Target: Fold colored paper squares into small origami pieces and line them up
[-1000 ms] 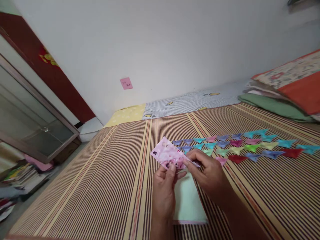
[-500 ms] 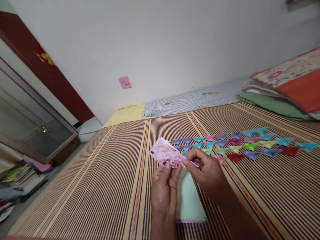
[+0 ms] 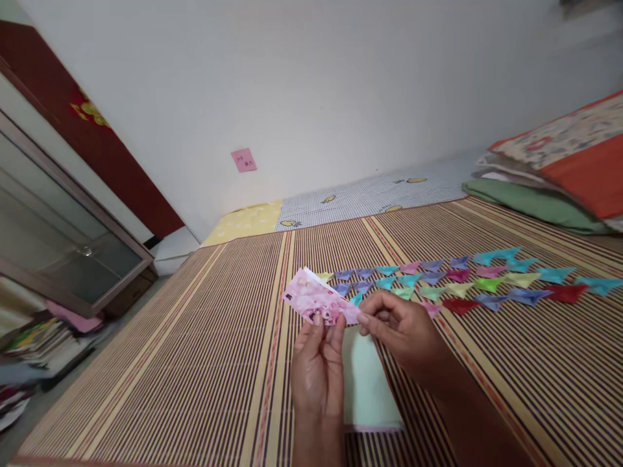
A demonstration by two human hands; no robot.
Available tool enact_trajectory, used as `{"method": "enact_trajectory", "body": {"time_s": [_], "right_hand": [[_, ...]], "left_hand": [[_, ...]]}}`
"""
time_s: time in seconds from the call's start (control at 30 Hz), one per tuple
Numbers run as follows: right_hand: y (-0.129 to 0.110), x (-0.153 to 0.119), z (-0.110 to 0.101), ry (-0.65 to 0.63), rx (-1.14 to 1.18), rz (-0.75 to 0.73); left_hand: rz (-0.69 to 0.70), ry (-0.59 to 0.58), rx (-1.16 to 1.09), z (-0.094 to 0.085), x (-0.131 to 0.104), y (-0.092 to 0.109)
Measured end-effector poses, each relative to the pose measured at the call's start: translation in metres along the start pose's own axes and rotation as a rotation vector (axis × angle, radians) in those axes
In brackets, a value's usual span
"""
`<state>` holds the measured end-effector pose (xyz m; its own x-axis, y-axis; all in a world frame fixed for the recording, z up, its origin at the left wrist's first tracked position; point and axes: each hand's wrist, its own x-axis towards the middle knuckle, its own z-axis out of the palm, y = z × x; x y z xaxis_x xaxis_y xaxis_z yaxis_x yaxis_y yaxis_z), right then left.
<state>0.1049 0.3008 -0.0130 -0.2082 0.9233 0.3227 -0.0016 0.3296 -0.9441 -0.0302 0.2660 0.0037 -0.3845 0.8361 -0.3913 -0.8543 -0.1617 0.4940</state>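
Note:
A pink printed sheet of folded paper (image 3: 311,295) is held up off the mat, tilted, with a white layer showing along its upper edge. My left hand (image 3: 318,363) pinches its lower edge, thumb in front. At its right corner, my right hand (image 3: 396,324) grips the paper between thumb and fingers. Below the hands lies a pale green stack of paper (image 3: 370,389), partly hidden by my left hand and wrist. Beyond and to the right, several small folded paper shapes (image 3: 460,275) in blue, pink, green, yellow and red stand in rows.
A striped bamboo mat (image 3: 195,350) covers the bed. Folded bedding (image 3: 549,201) is piled at the far right. Along the white wall runs patterned cloth (image 3: 350,194); a pink note (image 3: 243,159) is stuck above it. A glass-fronted cabinet (image 3: 82,240) and books (image 3: 43,337) are at left.
The pink paper has moved slightly left with my left hand, and its white layer shows more along the top. My right hand still grips its right corner.

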Motion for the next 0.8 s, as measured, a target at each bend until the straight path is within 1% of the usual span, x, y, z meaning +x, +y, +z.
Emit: {"method": "enact_trajectory", "body": {"time_s": [0.1,0.17,0.23,0.3,0.37,0.43,0.5,0.57,0.63,0.73,0.8], "right_hand": [[0.006,0.002,0.001,0.021,0.090,0.038],[0.008,0.004,0.002,0.035,0.068,0.025],[0.006,0.004,0.000,0.064,-0.034,0.005],[0.000,0.004,-0.002,0.098,-0.160,0.005],[-0.007,0.002,-0.004,0.103,-0.225,0.005],[-0.012,0.000,-0.004,0.101,-0.172,-0.030],[-0.015,-0.003,-0.004,0.132,-0.044,-0.070],[-0.018,-0.005,-0.004,0.174,0.022,-0.117],[-0.022,-0.007,-0.007,0.168,-0.025,-0.183],[-0.028,-0.007,-0.014,0.082,-0.136,-0.287],[-0.031,-0.006,-0.017,0.034,-0.194,-0.328]], "left_hand": [[0.025,0.015,-0.003,0.000,0.001,-0.001],[0.069,0.001,0.026,-0.002,0.002,-0.002],[0.125,-0.084,0.100,-0.005,0.003,-0.003],[0.161,-0.220,0.223,-0.009,0.002,-0.004],[0.154,-0.351,0.357,-0.012,0.001,-0.005],[0.149,-0.431,0.480,-0.015,0.000,-0.005],[0.186,-0.473,0.607,-0.015,-0.002,-0.004],[0.275,-0.492,0.735,-0.016,-0.002,-0.002],[0.420,-0.491,0.827,-0.016,-0.002,0.002],[0.683,-0.434,0.889,-0.018,-0.001,0.009],[0.792,-0.424,0.935,-0.019,0.000,0.012]]}}
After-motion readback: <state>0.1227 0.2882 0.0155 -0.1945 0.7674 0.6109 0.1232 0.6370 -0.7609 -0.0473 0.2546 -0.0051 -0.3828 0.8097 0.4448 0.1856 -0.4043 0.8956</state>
